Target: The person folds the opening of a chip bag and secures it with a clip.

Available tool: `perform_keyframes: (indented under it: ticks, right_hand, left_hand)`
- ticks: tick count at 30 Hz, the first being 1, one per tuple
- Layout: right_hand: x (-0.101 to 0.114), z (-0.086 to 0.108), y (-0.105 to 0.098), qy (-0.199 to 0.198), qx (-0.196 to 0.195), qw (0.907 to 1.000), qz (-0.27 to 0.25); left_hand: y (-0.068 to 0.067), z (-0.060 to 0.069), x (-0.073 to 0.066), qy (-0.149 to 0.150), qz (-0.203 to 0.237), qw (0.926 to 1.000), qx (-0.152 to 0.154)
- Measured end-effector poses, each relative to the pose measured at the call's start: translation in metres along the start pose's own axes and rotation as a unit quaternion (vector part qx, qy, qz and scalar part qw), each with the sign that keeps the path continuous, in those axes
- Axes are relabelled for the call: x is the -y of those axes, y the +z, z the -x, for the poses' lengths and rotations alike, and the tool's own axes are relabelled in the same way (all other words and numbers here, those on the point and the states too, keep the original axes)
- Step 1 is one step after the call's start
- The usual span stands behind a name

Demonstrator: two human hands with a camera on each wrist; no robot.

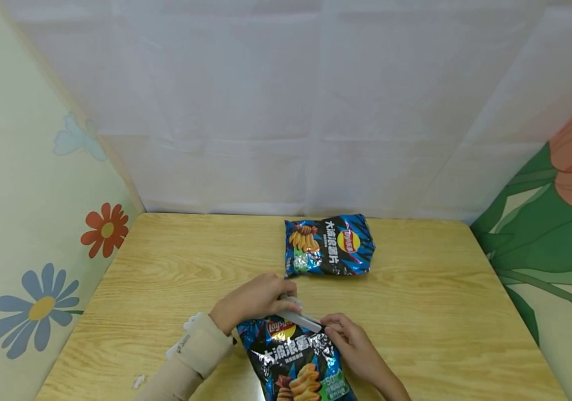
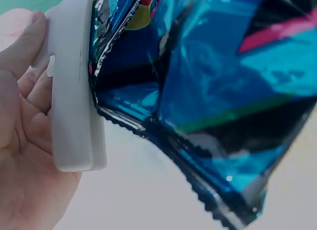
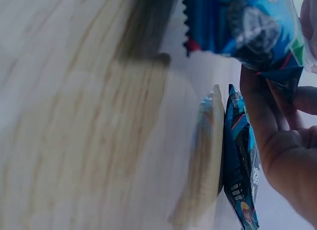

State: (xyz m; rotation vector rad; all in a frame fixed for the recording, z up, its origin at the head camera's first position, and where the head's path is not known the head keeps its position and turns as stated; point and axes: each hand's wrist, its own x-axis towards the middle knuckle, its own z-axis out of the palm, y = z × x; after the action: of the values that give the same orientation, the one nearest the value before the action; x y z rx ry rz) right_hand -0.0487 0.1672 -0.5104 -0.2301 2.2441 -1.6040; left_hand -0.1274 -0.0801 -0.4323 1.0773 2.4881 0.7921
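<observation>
Nearest, at six o'clock on the counter [image 1: 441, 312]: a chip bag [image 1: 298, 362], printed front showing, top edge toward twelve. Level with it, out at nine, a small white scrap [image 1: 138, 381]. Along the bag's top edge, a white clip [image 1: 302, 319]; hard to tell, from the dim close views, whether properly seated or merely resting against the foil.

Worth guarding against: a crooked grip or a slip, likely from slick, crumpled film and an uneven pull between both hands; also a torn corner from too hard a tug.

Left hand [image 1: 255, 301] at eleven o'clock of the bag, forearm toward seven, thumb and fingers gripping the clip. Right hand [image 1: 356, 345] at three, forearm toward five, pinching the bag's top corner.

Partly under the left sleeve, toward ten, a white item [image 1: 189, 323]. Farthest, at twelve to one, a second chip bag [image 1: 330, 245], flat, logo end toward three; behind, a pale sheet [image 1: 316, 111].
</observation>
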Motion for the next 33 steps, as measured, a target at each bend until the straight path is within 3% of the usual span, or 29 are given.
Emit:
perform_keyframes:
  ticks: [12, 22, 29, 33]
  right_hand:
    - [0.0037, 0.0029, -0.0002, 0.009, -0.027, 0.9996, -0.004]
    - [0.0040, 0.0040, 0.0029, 0.010, -0.060, 0.9976, 0.032]
    - [0.0053, 0.0040, 0.0074, 0.026, -0.090, 0.9952, 0.029]
    - [0.0053, 0.0036, 0.0090, 0.032, -0.085, 0.9958, 0.012]
  left_hand:
    - [0.0072, -0.0017, 0.0003, 0.014, 0.014, 0.9998, -0.001]
    - [0.0024, -0.0023, -0.0004, -0.009, 0.028, 0.9995, 0.015]
    - [0.0007, -0.0029, 0.0004, -0.013, 0.024, 0.9992, 0.031]
    - [-0.0005, -0.0023, -0.0006, -0.011, 0.017, 0.9992, 0.033]
